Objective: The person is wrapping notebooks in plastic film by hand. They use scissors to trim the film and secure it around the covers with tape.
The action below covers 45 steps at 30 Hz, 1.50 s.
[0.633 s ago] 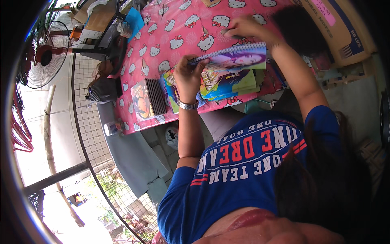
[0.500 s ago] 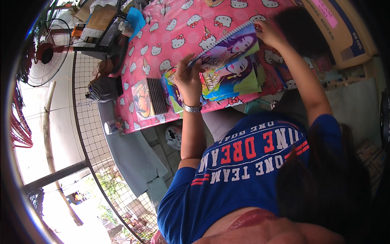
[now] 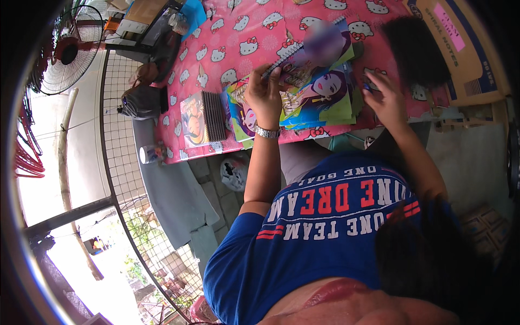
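Observation:
My left hand [image 3: 264, 96], a metal-band watch on its wrist, pinches the left end of a spiral notebook [image 3: 299, 69]. This notebook has a white coil along its far edge and a colourful picture cover; it is tilted above a pile of similar printed covers [image 3: 325, 116] at the table's near edge. To the right of that pile, my right hand [image 3: 387, 103] is off the notebook, its fingers apart. Left of the pile lies a stack of notebooks [image 3: 193, 120] with dark coils along one side.
A pink table cover [image 3: 246, 46] with cartoon cats lies beneath everything. At the right are a dark bristly bundle [image 3: 417, 51] and a cardboard box [image 3: 460, 54]. A jar [image 3: 150, 154] stands at the left corner, near a dark bag [image 3: 140, 111]; a fan [image 3: 70, 51] is farther left.
My right hand has let go of the notebook's far right end and come down toward me. The left hand still grips the notebook. The whole view has shifted slightly.

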{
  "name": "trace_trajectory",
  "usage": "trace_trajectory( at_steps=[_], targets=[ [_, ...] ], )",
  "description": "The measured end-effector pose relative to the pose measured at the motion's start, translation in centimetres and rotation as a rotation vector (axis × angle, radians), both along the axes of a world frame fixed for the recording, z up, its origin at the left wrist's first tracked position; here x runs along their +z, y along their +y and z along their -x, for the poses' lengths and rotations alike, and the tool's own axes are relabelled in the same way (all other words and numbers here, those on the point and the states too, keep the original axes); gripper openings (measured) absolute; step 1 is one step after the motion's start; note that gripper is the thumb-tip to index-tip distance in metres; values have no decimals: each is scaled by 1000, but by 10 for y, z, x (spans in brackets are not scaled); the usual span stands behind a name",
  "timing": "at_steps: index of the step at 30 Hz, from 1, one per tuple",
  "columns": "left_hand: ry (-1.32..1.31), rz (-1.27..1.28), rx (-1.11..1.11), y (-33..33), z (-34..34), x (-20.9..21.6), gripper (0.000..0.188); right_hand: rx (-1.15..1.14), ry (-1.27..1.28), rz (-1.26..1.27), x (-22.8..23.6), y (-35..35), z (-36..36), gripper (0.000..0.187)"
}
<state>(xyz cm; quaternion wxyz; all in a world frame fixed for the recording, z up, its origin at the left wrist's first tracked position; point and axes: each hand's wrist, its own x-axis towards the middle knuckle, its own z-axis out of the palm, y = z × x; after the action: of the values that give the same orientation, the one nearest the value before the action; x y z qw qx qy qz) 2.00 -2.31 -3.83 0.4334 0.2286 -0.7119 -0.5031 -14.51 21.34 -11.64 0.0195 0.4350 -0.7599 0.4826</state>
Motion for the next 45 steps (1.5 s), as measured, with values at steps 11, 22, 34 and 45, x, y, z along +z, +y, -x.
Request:
trace_trajectory(
  at_steps=[11,22,34,45],
  targets=[
    [-58,82,-13,-4,-13,-5,10,329,324,214,100,-100,-61,45],
    [-20,187,133,-4,-23,-14,15,610,-798,151,91,-93,-58,37],
    [-645,20,729,-67,-192,-97,26,-80,97,-395,-58,15,56,37],
    [-469,548,-144,-30,29,-42,24,-526,717,-819,-45,-10,161,16]
  ],
)
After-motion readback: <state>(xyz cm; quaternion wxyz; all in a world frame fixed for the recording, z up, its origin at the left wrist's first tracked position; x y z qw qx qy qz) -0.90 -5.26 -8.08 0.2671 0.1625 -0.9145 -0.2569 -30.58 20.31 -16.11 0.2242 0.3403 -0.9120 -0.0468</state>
